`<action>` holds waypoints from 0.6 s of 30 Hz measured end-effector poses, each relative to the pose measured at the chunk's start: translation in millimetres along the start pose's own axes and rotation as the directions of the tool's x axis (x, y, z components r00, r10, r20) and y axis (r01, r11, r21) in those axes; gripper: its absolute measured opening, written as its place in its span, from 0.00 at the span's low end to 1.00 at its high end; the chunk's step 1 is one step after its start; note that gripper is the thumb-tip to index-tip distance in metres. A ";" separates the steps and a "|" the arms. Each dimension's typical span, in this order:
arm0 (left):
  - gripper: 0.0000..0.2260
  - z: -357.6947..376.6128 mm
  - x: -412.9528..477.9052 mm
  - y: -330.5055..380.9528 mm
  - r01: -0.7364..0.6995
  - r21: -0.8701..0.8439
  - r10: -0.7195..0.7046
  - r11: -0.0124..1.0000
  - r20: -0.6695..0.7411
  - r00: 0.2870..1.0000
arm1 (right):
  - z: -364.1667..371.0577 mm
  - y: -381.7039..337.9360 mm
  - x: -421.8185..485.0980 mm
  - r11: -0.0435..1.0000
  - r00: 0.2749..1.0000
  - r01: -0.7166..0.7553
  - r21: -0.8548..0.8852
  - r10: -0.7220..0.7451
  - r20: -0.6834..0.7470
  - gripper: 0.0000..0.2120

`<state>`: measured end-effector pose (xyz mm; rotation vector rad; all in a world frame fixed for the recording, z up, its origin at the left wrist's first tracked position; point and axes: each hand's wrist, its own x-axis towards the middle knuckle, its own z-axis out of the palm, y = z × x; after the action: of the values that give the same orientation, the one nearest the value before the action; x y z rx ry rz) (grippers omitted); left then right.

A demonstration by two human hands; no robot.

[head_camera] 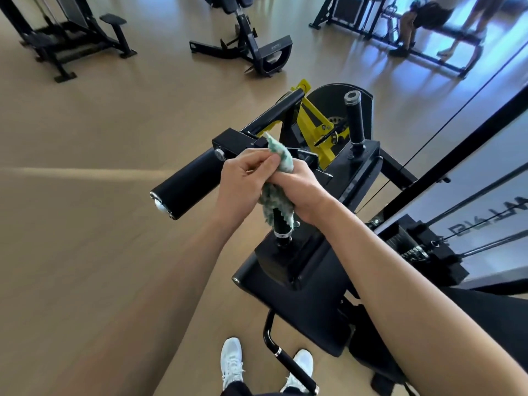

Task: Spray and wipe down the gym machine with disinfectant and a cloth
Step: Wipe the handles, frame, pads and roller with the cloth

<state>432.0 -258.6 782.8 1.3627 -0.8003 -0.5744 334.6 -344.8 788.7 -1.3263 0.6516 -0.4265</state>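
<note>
A green and white cloth (pixel 281 155) is wrapped over the near upright handle (pixel 279 224) of a black gym machine (pixel 297 261). My right hand (pixel 303 192) grips the cloth around that handle. My left hand (pixel 245 178) pinches the cloth's upper end between thumb and fingers. The handle's lower shaft shows below the cloth. A second upright handle (pixel 355 118) stands farther back. A black roller pad (pixel 187 182) sticks out to the left. No spray bottle is in view.
Yellow lever parts (pixel 314 121) sit behind the handles. The weight stack and cables (pixel 423 247) stand at the right. A low black bar (pixel 285 358) lies by my white shoes (pixel 233 364). Other machines (pixel 251 44) and people (pixel 428 21) are at the back.
</note>
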 end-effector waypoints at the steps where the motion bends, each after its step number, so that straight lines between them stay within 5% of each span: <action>1: 0.06 -0.1 1.6 -0.9 -0.004 0.000 0.004 1.000 0.005 1.000 | 1.8 0.1 0.3 1.000 1.000 0.018 -0.005 -0.018 -0.009 0.06; 11: 0.06 -0.7 -1.8 -9.3 0.027 -0.067 -0.021 0.997 0.096 0.995 | -2.6 55.6 -26.1 0.974 0.989 -0.102 -0.201 0.078 -0.126 0.12; 18: 0.05 -4.8 5.1 -12.3 -0.003 -0.037 0.008 0.999 0.147 0.989 | 6.2 19.8 -9.0 0.987 0.980 0.059 -0.150 -0.085 -0.178 0.11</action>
<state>440.0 -261.2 771.5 1.2953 -0.9082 -0.6880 330.5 -330.4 771.7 -1.4624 0.8015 -0.5745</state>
